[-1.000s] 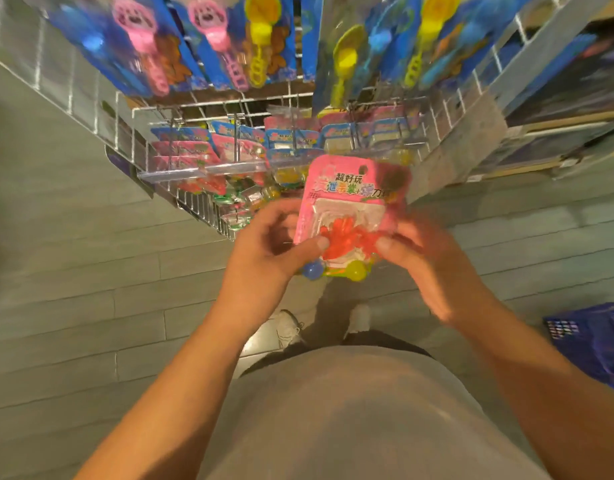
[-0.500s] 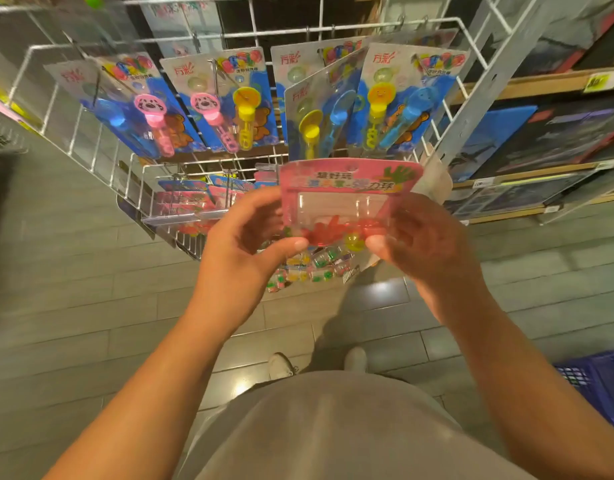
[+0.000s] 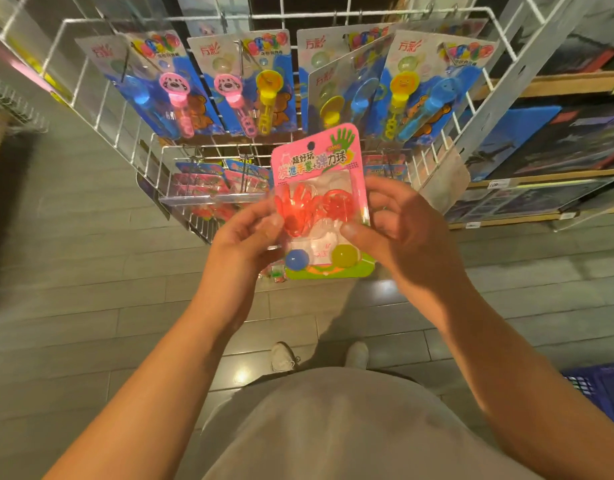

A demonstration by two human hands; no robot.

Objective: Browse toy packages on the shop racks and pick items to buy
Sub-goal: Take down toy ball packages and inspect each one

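Head view shows one pink toy package [image 3: 320,199] off the rack and held up before us, in front of the white wire rack [image 3: 336,17]. We judge the task partly done: an item is in hand and under inspection, but nothing shows it chosen, and the blue basket [image 3: 600,389] at the lower right, well apart from the package, shows no contents we can make out.

The left hand [image 3: 241,242] grips the package's left edge, thumb on the front. The right hand [image 3: 399,226] grips the right edge likewise, fingers curled behind.

The package is a flat glossy card with a hang hole and a clear, rigid-looking blister. Inside lie red, translucent, hand-shaped pieces, plus a blue ball [image 3: 296,259] and a yellow ball [image 3: 345,256], both smooth and round. Behind hang blue bubble-wand cards [image 3: 239,81] on wire hooks.
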